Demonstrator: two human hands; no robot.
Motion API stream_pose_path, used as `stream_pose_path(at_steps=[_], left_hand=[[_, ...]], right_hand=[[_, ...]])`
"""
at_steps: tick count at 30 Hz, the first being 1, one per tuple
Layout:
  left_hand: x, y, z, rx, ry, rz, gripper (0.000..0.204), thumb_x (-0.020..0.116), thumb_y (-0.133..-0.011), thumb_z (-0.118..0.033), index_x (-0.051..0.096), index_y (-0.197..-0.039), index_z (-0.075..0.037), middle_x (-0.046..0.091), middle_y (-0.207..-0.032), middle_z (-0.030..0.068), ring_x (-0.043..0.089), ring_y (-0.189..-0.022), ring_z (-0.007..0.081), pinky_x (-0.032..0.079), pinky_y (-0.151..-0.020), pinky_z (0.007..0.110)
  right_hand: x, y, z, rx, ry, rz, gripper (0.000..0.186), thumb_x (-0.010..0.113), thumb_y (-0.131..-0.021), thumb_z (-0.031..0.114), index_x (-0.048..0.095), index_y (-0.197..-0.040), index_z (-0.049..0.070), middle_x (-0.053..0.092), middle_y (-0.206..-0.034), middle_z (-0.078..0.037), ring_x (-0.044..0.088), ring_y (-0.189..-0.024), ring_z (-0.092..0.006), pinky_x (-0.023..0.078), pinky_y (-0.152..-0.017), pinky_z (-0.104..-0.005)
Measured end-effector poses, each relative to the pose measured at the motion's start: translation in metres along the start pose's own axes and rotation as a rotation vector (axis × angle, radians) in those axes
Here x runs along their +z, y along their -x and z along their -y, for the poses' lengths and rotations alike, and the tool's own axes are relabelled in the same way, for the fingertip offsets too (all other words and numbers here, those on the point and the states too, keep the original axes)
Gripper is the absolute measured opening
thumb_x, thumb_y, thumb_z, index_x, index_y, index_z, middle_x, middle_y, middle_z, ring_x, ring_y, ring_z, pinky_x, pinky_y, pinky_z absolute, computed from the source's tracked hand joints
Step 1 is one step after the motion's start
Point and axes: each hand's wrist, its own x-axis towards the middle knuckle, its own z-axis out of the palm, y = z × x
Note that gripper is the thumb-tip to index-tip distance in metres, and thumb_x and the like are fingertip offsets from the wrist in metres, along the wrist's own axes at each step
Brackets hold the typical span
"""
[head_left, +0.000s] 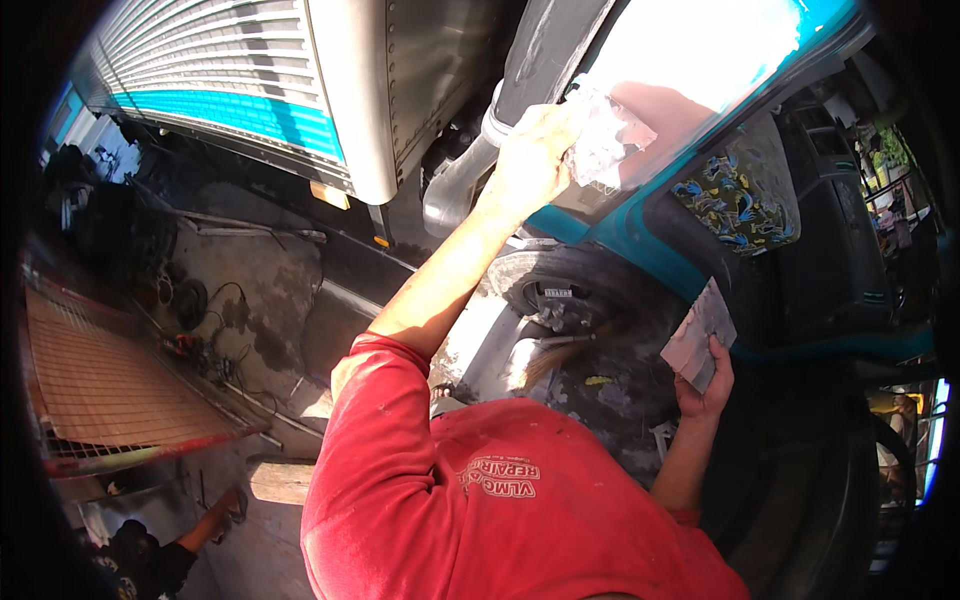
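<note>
A sunlit outdoor work area from the head view: a stained concrete floor [250,275] lies at the left, below a ribbed trailer wall [225,65] with a blue stripe. At the right, a vehicle with teal trim [640,240] shows a patterned, seat-like cover [740,195] inside. Another person's arm [207,522] reaches in at the lower left.

The left hand [535,160] is raised to a bright, glare-washed panel [715,50], its fingers closed on the edge of a pale, smeared piece [607,135]. That piece overlaps the panel; whether it touches cannot be told. The right hand [706,388] is lower, well apart, its fingers closed around the near edge of a thin plate [705,335], grey with a pinkish coat along one side.

The plate looks light and fairly stiff; its coated side would probably be slick or sticky, so the bare lower edge seems the better hold. The pale piece looks light too, perhaps thin enough to flex, and is likely best pinched at its hand-side edge, clear of the smears.
</note>
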Motion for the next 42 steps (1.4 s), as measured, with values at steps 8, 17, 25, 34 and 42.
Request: stream_pose_path(at_steps=[8, 17, 25, 34, 42], left_hand=[[0.002, 0.037, 0.007, -0.057, -0.022, 0.062, 0.068, 0.069, -0.071, 0.011, 0.074, -0.138, -0.001, 0.074, -0.137, 0.0184, 0.068, -0.125, 0.0381, 0.057, -0.111, 0.044], [-0.002, 0.071, 0.018, -0.097, -0.017, 0.138, 0.047, 0.071, -0.077, 0.002, 0.079, -0.124, 0.002, 0.079, -0.127, 0.0197, 0.07, -0.126, 0.0382, 0.054, -0.116, 0.045], [-0.051, 0.084, -0.071, -0.525, 0.358, 0.324, 0.051, 0.065, -0.11, -0.018, 0.059, -0.159, -0.006, 0.075, -0.139, 0.0173, 0.07, -0.128, 0.0361, 0.05, -0.117, 0.045], [-0.087, 0.111, -0.114, -0.319, 0.117, 0.916, 0.046, 0.066, -0.094, -0.003, 0.073, -0.14, -0.009, 0.077, -0.134, 0.0125, 0.072, -0.117, 0.0337, 0.062, -0.094, 0.043], [-0.075, -0.115, -0.08, 0.076, -0.152, -0.036, 0.048, 0.073, -0.093, -0.001, 0.075, -0.14, -0.012, 0.077, -0.135, 0.0115, 0.071, -0.106, 0.0294, 0.06, -0.097, 0.04]], right_hand=[[-0.004, -0.003, -0.004, 0.001, -0.004, -0.044, 0.052, 0.061, -0.107, 0.02, 0.051, -0.155, 0.001, 0.07, -0.142, -0.016, 0.074, -0.123, -0.034, 0.069, -0.086, -0.0514], [0.003, -0.006, -0.007, 0.085, -0.127, 0.11, 0.049, 0.058, -0.11, 0.015, 0.051, -0.156, -0.001, 0.069, -0.146, -0.019, 0.073, -0.129, -0.0366, 0.065, -0.105, -0.0561], [0.004, -0.031, -0.07, 0.259, -0.18, 0.183, 0.045, 0.059, -0.11, 0.015, 0.055, -0.152, -0.001, 0.069, -0.144, -0.017, 0.072, -0.13, -0.0338, 0.065, -0.104, -0.051], [0.02, -0.047, -0.041, 0.164, -0.517, 0.468, 0.049, 0.058, -0.111, 0.014, 0.05, -0.156, -0.004, 0.065, -0.144, -0.018, 0.066, -0.13, -0.0305, 0.056, -0.109, -0.0463], [0.013, -0.05, -0.01, 0.03, -0.2, 0.145, 0.04, 0.063, -0.109, 0.02, 0.062, -0.146, 0.005, 0.073, -0.136, -0.01, 0.072, -0.125, -0.028, 0.06, -0.105, -0.0485]])
